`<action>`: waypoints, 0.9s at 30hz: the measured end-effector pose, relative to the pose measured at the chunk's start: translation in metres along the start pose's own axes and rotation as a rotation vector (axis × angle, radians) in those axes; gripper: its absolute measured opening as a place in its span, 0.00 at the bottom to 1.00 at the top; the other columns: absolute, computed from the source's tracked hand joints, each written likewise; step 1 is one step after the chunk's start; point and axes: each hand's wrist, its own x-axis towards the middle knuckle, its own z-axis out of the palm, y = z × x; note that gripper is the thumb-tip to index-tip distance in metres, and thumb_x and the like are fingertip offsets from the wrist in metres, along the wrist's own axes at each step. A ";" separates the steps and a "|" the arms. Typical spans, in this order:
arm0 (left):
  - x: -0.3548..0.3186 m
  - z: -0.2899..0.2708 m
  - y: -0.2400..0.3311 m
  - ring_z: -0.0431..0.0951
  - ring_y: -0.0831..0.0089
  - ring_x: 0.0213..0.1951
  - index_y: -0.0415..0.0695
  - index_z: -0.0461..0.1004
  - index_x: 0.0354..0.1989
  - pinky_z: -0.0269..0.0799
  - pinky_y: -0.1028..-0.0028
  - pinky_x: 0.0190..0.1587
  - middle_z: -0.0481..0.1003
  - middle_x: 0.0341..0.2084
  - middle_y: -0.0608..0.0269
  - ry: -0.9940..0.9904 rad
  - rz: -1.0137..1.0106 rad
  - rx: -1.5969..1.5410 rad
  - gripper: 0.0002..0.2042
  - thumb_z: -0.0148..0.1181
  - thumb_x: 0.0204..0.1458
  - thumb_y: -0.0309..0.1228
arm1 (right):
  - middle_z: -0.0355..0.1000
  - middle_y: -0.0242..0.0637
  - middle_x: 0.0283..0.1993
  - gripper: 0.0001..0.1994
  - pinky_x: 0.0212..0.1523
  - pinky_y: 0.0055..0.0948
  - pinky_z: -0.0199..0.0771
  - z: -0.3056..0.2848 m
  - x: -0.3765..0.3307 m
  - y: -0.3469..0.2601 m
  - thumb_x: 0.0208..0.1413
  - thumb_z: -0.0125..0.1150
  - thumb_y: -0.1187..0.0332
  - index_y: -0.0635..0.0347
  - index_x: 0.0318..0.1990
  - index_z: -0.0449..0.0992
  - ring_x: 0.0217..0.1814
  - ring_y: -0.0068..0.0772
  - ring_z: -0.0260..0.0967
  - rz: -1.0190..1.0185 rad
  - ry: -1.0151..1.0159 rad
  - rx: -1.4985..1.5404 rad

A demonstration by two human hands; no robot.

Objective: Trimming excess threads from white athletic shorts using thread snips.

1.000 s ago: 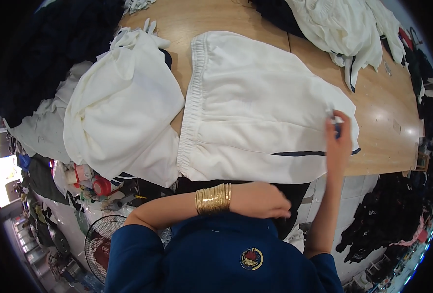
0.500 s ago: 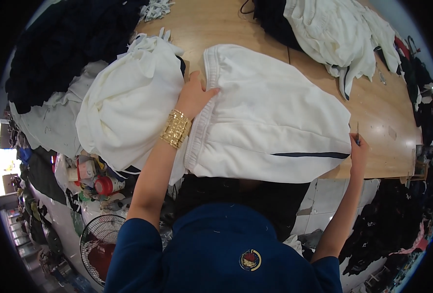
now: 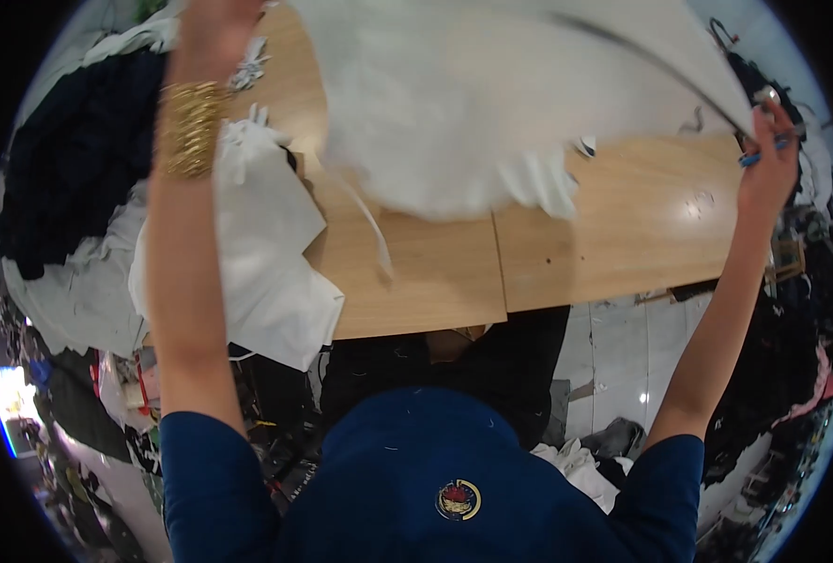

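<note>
White shorts (image 3: pixel 416 113) with a dark side stripe hang raised and blurred above the table, their far part cut off by the top edge. My right hand (image 3: pixel 771 164) is closed on the shorts' right corner, at the stripe's end. A small blue-handled tool (image 3: pixel 752 159), too blurred to name for sure, sits in the same hand. At the upper left, my left hand (image 3: pixel 214 42) is beside the shorts' left side; motion smears it and its fingers run out of the picture. A gold bracelet (image 3: pixel 191 131) circles that wrist.
The wooden table (image 3: pixel 416 272) has a seam running toward me. White cloth pieces (image 3: pixel 266 235) lie at its left, overhanging the near edge. Dark cloth (image 3: pixel 78 159) is heaped farther left, with small white scraps (image 3: pixel 250 66) near it. More dark cloth (image 3: pixel 754 394) lies low on the right.
The shorts have gone from lying flat on the table to being raised away from me. Both hands moved up and outward. The white cloth on the left has shifted and spread.
</note>
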 end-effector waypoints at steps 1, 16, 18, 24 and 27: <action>-0.030 0.005 0.070 0.71 0.74 0.46 0.39 0.69 0.44 0.63 0.71 0.53 0.73 0.41 0.62 0.333 0.121 0.902 0.13 0.43 0.59 0.34 | 0.66 0.24 0.34 0.14 0.31 0.13 0.55 -0.010 0.003 -0.013 0.50 0.59 0.72 0.61 0.46 0.71 0.32 0.11 0.57 -0.040 -0.026 0.110; -0.262 0.024 -0.144 0.67 0.86 0.28 0.37 0.71 0.41 0.62 0.84 0.31 0.73 0.28 0.72 1.192 -0.839 1.278 0.13 0.57 0.50 0.32 | 0.67 0.32 0.27 0.08 0.34 0.20 0.63 -0.114 -0.239 0.045 0.46 0.57 0.75 0.63 0.36 0.73 0.30 0.20 0.62 0.592 -0.734 -0.552; -0.261 0.029 -0.139 0.68 0.85 0.29 0.38 0.69 0.44 0.62 0.83 0.32 0.73 0.28 0.71 1.272 -0.839 1.242 0.15 0.57 0.50 0.32 | 0.68 0.34 0.26 0.07 0.34 0.22 0.65 -0.108 -0.214 0.035 0.49 0.55 0.75 0.63 0.37 0.73 0.30 0.19 0.66 0.687 -0.709 -0.643; -0.252 0.017 -0.144 0.71 0.73 0.39 0.41 0.63 0.54 0.67 0.76 0.42 0.72 0.38 0.63 1.225 -0.538 1.713 0.22 0.57 0.50 0.30 | 0.67 0.30 0.23 0.07 0.28 0.19 0.62 -0.085 -0.177 0.045 0.53 0.51 0.74 0.65 0.36 0.74 0.26 0.19 0.63 0.604 -0.465 -0.471; -0.229 0.015 -0.155 0.69 0.67 0.47 0.43 0.62 0.56 0.67 0.71 0.47 0.67 0.46 0.58 1.202 -0.582 1.898 0.24 0.58 0.48 0.28 | 0.69 0.28 0.23 0.08 0.23 0.17 0.58 -0.041 -0.163 0.050 0.54 0.52 0.71 0.64 0.36 0.75 0.21 0.16 0.59 0.664 -0.510 -0.315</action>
